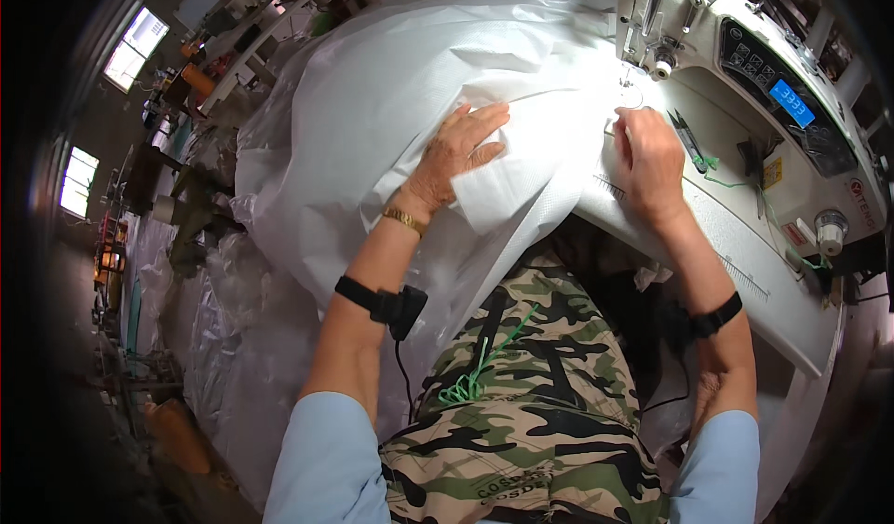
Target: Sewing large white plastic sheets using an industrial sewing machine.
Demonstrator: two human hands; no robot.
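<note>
A large sheet of white, thin fabric [372, 105] spreads over the sewing table and hangs down toward my lap. My left hand [452, 156] lies on it with fingers stretched out, the thumb resting over a folded white flap [480, 198]. My right hand [649, 161] is curled closed at the fabric's right edge, just in front of the needle area. Its fingertips are pressed together, and what they hold, if anything, cannot be made out. Above it stands the white sewing machine [745, 68], with its presser foot area [626, 81] close to my fingertips.
Black-handled thread snips [689, 142] lie on the machine bed beside green thread [712, 165]. A ruler scale [745, 277] runs along the table's front edge. Green thread scraps [466, 384] lie on my camouflage apron [540, 366]. Clear plastic sheeting [233, 338] hangs at the left.
</note>
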